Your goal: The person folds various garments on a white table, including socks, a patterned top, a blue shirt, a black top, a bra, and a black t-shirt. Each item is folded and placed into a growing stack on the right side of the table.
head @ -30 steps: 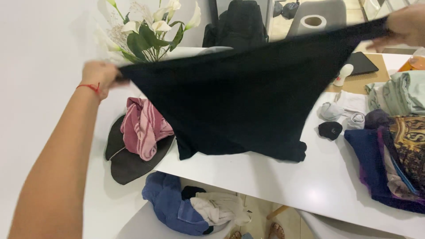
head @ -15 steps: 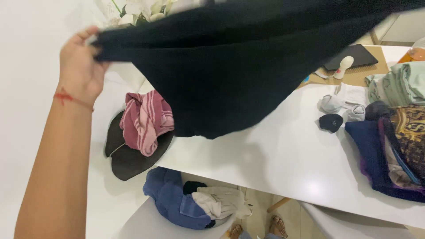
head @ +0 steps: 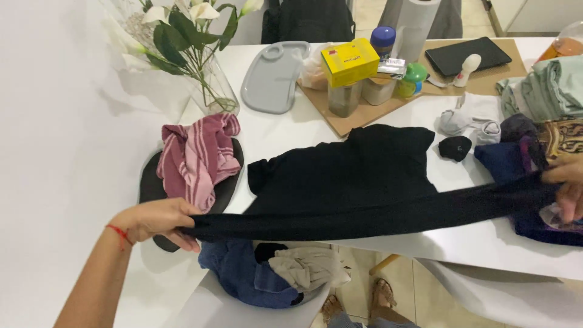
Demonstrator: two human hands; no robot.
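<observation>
Head view, basket (head: pixel 243 294) holding crumpled clothes (head: pixel 306 267)

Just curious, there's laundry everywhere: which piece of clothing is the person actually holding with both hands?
The black garment, stretched between the left hand and right hand. The pink striped cloth and folded green pile lie untouched.

Left forearm is bare to the frame edge; no sleeve is visible on it. A thin red thread bracelet (head: pixel 119 234) circles the left wrist, with a small knot or loose end on the outer side. The left hand (head: pixel 159 220) carries no ring or glove. The right hand (head: pixel 566 187) shows only partly at the frame's right edge, ungloved, wrist out of view. Both feet appear at the bottom edge in open strapped sandals (head: pixel 358 302), tan or brown in colour.
</observation>
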